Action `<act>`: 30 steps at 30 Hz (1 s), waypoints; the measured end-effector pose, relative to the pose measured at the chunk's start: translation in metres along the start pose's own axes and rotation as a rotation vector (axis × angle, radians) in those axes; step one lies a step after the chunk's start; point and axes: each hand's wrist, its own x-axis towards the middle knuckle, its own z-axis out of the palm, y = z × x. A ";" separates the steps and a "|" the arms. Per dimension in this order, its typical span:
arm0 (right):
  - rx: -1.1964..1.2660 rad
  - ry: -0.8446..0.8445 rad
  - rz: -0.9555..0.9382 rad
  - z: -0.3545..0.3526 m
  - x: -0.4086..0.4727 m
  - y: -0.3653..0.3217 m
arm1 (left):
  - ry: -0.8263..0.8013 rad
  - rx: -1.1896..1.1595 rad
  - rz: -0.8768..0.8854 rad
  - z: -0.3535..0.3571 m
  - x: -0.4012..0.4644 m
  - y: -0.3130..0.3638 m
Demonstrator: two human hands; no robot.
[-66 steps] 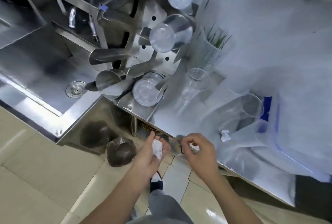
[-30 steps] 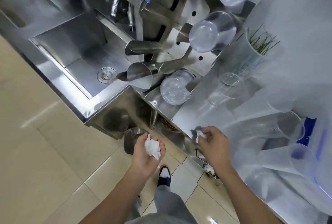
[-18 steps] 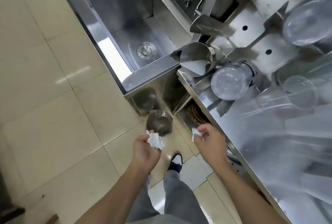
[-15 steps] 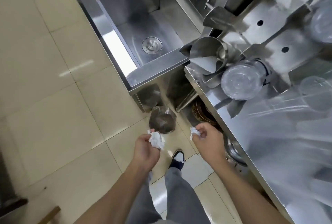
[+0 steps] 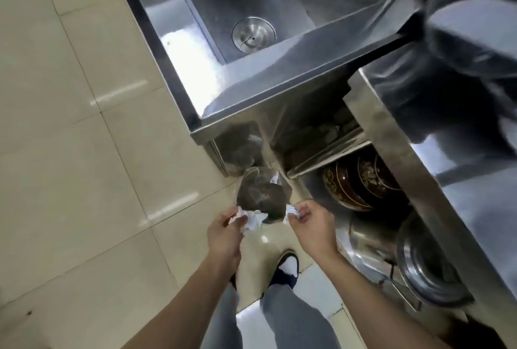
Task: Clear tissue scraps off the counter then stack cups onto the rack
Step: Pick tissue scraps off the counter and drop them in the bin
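White crumpled tissue scraps (image 5: 253,220) sit pinched in the left hand (image 5: 225,232); a smaller scrap (image 5: 291,213) is pinched in the right hand (image 5: 314,225). Both hover at the near edge of the bag-lined bin (image 5: 261,195) on the floor. Risk: light paper released off-centre may drift onto the tiles. The counter (image 5: 472,181) is blurred at right; cups and rack cannot be made out.

Both bare forearms reach forward and down, the 2 hands near each other but apart. The left hand (image 5: 225,232) is curled closed (knuckles up); the right hand (image 5: 313,225) pinches with its fingertips (image 5: 293,216).
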 end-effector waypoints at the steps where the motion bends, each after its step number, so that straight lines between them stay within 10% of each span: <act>1: -0.002 -0.007 -0.001 0.011 0.010 0.007 | 0.027 0.045 0.036 0.002 0.014 -0.006; 17: -0.052 -0.058 0.007 0.090 0.099 0.069 | 0.004 0.004 0.178 0.048 0.121 -0.050; 24: -0.144 -0.067 -0.056 0.030 0.027 0.022 | -0.034 0.374 0.374 0.027 0.038 -0.009; 30: -0.192 -0.024 -0.194 -0.037 -0.046 -0.038 | -0.199 0.895 0.878 0.007 -0.065 0.057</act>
